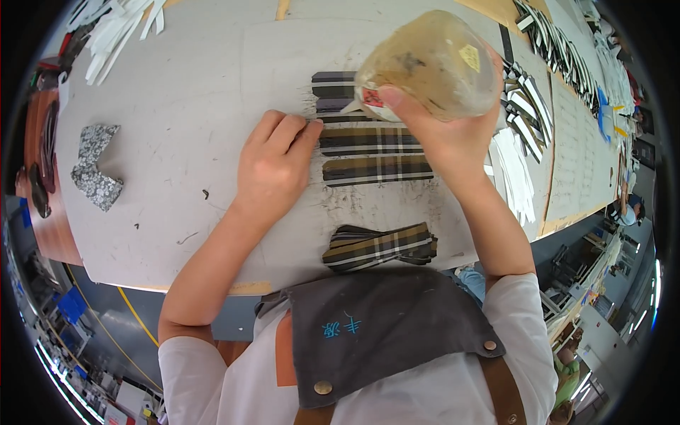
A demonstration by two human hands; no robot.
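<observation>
My right hand grips a large translucent glue bottle with yellowish contents, tipped over. Its pale pointed nozzle hangs over plaid fabric strips. My left hand rests on the table, its fingers drawn together at the left end of a dark plaid fabric strip. Above this lies another plaid strip, partly hidden by the bottle. Nearer me, two brown, black and white plaid strips lie side by side. A loose bundle of plaid strips sits near the table's front edge.
The pale, glue-marked table spreads before me. A floral cloth piece lies at left. White strips are heaped far left, and more white strips lie at right beside black-and-white strips. Another person is at far right.
</observation>
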